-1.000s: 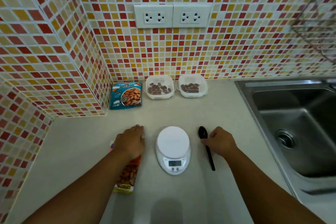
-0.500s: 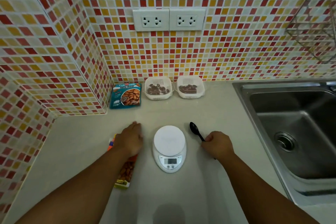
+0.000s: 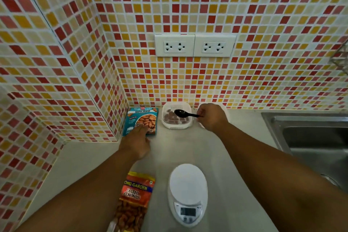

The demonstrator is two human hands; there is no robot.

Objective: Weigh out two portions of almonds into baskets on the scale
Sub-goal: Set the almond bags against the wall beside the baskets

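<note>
My right grip [image 3: 211, 117] has lifted the spoon [image 3: 185, 113] off the table, now over the basket [image 3: 176, 126]; left grip [image 3: 138, 140], released, reaches the teal almond pack [image 3: 140, 118]. Scale [image 3: 188, 192] bare.

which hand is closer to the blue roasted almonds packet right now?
Left. The left hand reaches with its fingertips over the blue roasted almonds packet. The right hand is further right, beyond the white basket, holding the black spoon over it.
</note>
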